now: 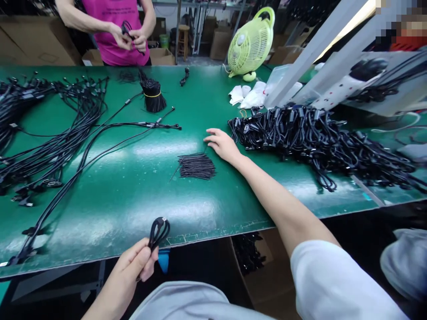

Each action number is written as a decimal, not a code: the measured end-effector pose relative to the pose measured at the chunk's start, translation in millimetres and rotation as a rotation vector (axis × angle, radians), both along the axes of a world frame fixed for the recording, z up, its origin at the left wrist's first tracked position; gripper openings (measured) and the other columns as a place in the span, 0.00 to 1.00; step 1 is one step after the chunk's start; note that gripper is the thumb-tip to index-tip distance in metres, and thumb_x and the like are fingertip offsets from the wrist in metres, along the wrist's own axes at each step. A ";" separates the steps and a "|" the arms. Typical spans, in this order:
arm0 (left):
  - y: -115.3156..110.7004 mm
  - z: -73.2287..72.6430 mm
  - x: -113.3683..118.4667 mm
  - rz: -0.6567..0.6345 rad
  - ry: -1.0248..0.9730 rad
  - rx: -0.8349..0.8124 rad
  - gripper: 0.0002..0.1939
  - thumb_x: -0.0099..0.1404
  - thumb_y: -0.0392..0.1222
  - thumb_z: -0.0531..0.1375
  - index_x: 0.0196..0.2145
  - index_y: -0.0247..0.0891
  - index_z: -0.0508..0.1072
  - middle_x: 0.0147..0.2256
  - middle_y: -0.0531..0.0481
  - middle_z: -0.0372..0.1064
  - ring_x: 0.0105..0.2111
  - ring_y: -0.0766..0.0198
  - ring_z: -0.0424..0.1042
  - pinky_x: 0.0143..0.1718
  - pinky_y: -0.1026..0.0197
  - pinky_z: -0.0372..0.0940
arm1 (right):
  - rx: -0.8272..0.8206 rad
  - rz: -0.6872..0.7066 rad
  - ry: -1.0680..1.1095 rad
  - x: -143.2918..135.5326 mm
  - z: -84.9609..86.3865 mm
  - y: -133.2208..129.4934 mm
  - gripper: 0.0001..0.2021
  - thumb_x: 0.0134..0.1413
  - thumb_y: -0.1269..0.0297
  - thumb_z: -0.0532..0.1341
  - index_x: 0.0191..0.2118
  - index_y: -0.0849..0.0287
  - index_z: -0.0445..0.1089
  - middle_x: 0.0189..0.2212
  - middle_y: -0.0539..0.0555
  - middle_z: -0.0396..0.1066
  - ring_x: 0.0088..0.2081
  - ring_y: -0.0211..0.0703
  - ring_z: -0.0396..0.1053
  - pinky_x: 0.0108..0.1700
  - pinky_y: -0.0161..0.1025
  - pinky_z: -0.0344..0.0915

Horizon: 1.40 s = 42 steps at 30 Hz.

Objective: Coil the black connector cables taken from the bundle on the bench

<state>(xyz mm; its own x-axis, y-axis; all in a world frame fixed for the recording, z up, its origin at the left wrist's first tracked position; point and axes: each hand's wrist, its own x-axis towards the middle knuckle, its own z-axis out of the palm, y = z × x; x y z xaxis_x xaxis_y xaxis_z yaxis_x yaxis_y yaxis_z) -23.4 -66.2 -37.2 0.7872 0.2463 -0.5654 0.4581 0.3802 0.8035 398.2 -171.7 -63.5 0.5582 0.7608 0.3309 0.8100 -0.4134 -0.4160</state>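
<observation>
My left hand (135, 262) is closed around a coiled black cable (159, 232), whose loops stick up above the fingers at the table's front edge. Stretched forward over the table, my right hand (222, 144) has its fingers extended and apart. Just beside and below those fingers lies a flat pile of thin black twist ties (196, 166). A faint dark line shows under the fingertips; whether they touch a tie is too small to tell.
Long black cables (76, 133) spread over the left side. A heap of bundled cables (287, 133) lies at the right. Farther back stand a banded bunch of black ties (153, 95) and a green fan (250, 44). Across the table, a person in pink (111, 26) handles a cable.
</observation>
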 end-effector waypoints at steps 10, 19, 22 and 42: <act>-7.8 -16.4 9.6 0.016 -0.095 -0.073 0.22 0.63 0.60 0.58 0.32 0.35 0.68 0.21 0.58 0.53 0.22 0.70 0.51 0.27 0.63 0.48 | -0.209 -0.095 0.002 1.6 -13.5 -7.6 0.05 0.57 0.69 0.56 0.39 0.61 0.68 0.38 0.59 0.69 0.41 0.48 0.65 0.45 0.44 0.62; -13.8 -13.9 0.6 0.128 -0.169 -0.082 0.22 0.61 0.59 0.61 0.32 0.34 0.69 0.20 0.59 0.52 0.21 0.72 0.50 0.25 0.64 0.48 | -0.283 -0.214 0.126 -13.9 12.7 -14.9 0.08 0.51 0.69 0.59 0.23 0.58 0.62 0.24 0.55 0.68 0.29 0.43 0.65 0.36 0.39 0.61; -14.5 -8.1 0.5 0.203 -0.176 -0.136 0.21 0.61 0.57 0.62 0.32 0.33 0.69 0.20 0.59 0.51 0.20 0.73 0.49 0.24 0.65 0.47 | -0.194 -0.216 0.219 -60.4 16.8 -30.7 0.05 0.57 0.65 0.55 0.30 0.58 0.62 0.24 0.53 0.69 0.27 0.41 0.67 0.34 0.38 0.63; -9.1 -19.1 -8.1 0.408 -0.394 0.097 0.16 0.66 0.47 0.58 0.43 0.30 0.71 0.26 0.55 0.61 0.22 0.73 0.55 0.26 0.65 0.52 | 0.091 0.478 -0.110 -296.2 9.5 -5.0 0.08 0.66 0.71 0.51 0.41 0.61 0.67 0.34 0.57 0.68 0.34 0.43 0.67 0.38 0.38 0.65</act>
<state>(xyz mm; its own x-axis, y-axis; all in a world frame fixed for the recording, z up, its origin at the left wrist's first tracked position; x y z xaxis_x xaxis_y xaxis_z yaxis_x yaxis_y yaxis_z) -31.5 -75.3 -56.3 0.7642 0.6105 -0.2082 -0.0517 0.3797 0.9237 102.0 -176.7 -54.0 0.1122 0.8883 0.4454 0.9410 0.0490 -0.3347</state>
